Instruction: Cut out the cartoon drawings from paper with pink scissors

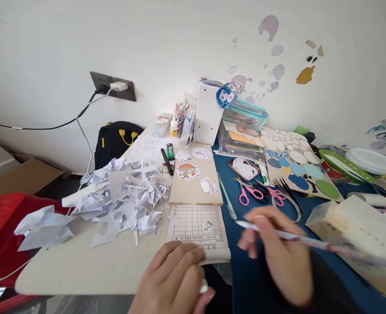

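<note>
My right hand (283, 253) grips a slim white pen (293, 237) with a faint pattern, its tip pointing left and its far end smeared by motion. My left hand (176, 277) is curled at the near table edge. Between its thumb and fingers shows the end of a small white object (204, 286), mostly hidden. Just beyond that hand lies a printed form pad (193, 222) bearing a small striped drawing (209, 224). Past the pad, a light wooden board (193, 192) carries paper cut-outs, among them a burger drawing (188, 172) and a striped one (209, 185).
Crumpled paper scraps (130, 196) heap on the left. Pink-handled scissors (247, 192), a light green pen (226, 196) and black tweezers (289, 192) lie on the blue mat (227, 165). A white paper packet (360, 226) sits at right; a white file box (208, 113) stands behind.
</note>
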The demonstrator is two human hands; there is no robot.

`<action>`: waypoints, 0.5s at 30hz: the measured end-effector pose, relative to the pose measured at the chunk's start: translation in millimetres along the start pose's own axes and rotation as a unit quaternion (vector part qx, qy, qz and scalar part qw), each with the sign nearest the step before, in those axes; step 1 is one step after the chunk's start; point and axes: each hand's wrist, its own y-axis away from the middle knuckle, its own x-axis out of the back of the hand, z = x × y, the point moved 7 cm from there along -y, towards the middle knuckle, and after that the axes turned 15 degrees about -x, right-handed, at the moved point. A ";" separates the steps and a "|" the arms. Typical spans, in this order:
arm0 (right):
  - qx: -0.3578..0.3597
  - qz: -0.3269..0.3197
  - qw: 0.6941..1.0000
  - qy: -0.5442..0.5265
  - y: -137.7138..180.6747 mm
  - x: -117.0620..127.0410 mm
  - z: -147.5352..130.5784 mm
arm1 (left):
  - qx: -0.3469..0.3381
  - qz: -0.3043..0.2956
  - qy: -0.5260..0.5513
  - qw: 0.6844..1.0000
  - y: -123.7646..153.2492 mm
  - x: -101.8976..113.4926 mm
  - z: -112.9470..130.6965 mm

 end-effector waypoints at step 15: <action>-0.029 0.039 0.981 0.185 -33.8 -63.6 29.5 | -0.028 -0.098 -0.034 0.994 1.2 -49.0 -4.6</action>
